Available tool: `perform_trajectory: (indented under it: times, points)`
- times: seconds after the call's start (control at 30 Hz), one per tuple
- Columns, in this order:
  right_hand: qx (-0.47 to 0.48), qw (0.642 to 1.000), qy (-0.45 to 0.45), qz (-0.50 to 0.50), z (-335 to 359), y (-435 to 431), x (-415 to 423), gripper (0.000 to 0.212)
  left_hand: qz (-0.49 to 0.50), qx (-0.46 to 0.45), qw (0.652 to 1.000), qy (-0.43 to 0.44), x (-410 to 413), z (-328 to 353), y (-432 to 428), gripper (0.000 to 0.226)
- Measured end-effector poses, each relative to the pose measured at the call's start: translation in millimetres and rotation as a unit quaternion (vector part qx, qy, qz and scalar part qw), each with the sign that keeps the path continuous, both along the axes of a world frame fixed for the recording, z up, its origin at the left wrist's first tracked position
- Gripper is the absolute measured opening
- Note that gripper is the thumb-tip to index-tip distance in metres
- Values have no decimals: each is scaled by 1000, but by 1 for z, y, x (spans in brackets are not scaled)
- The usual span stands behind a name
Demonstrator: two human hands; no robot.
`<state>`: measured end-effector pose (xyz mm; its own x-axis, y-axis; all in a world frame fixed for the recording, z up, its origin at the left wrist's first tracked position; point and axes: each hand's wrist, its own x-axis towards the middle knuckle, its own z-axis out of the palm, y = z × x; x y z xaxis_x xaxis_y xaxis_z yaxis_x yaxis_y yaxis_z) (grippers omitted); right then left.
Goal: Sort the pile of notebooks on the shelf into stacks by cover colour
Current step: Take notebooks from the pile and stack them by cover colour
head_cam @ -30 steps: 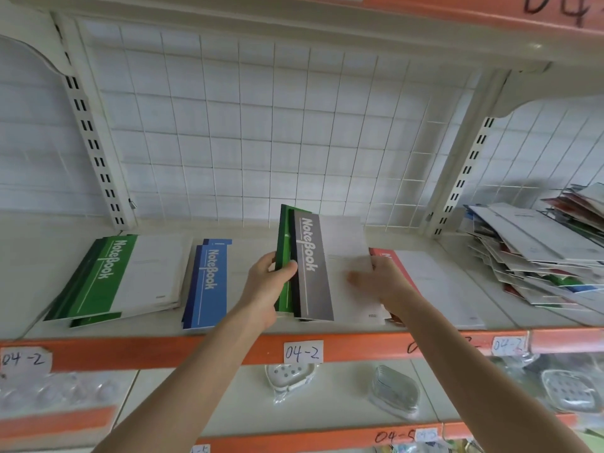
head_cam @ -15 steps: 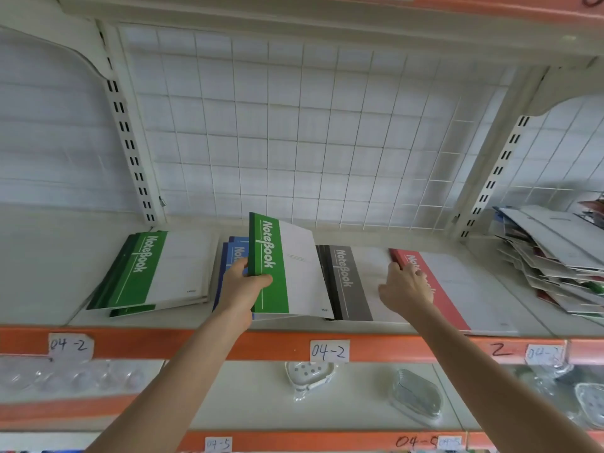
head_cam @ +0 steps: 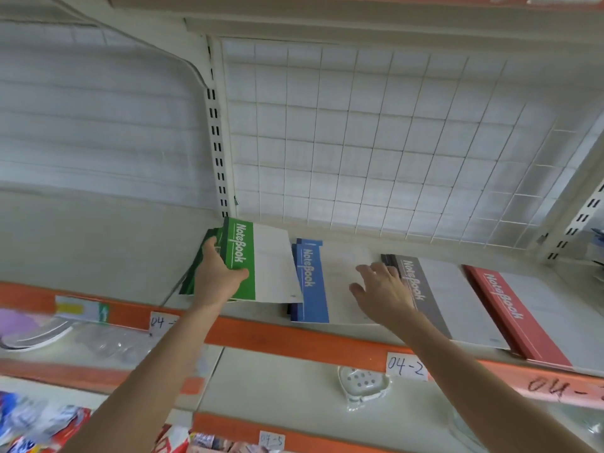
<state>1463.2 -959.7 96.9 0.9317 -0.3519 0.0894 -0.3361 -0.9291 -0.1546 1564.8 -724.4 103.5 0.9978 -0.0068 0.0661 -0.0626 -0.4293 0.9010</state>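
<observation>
shelf (head_cam: 98, 250) lies open left of the grip; left hand (head_cam: 217, 276) clasps green notebook (head_cam: 258, 263) by its spine over green stack (head_cam: 192, 279); right hand (head_cam: 382, 289) spread above blue stack (head_cam: 310, 282).

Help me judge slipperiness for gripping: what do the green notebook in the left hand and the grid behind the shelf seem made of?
Green notebook: likely paper with a thin card cover and a smooth printed finish; it looks thin and flat where the left hand grips it. Grid: probably white-coated metal wire; thin crossed rods form open squares.
</observation>
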Motion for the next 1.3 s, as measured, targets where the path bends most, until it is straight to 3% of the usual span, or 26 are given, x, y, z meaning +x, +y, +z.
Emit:
perform_trajectory:
  times: [0.1,0.2,0.3,0.47,0.77,1.03,1.3]
  points:
    - [0,1000,-5,20,-3,17,9,43,-19,200,980,-3,8,-6,18,63]
    - [10,999,-6,34,-7,28,11,43,-22,373,927,-40,6,-6,24,43]
    - [13,999,-13,34,-6,31,12,44,-31,481,869,-113,-1,-7,18,44]
    - [15,1000,-11,19,-5,27,9,45,-188,475,857,-75,-13,-23,-1,45]
    - [30,999,-8,-40,-2,-9,-15,44,-178,486,849,-108,-4,-22,-17,41]
    - [26,993,-14,-112,10,-73,-77,42,-275,431,831,-219,-38,-15,-134,43]
    - [-30,974,-70,-213,43,-208,-174,44,-347,371,802,-313,-116,10,-278,47]
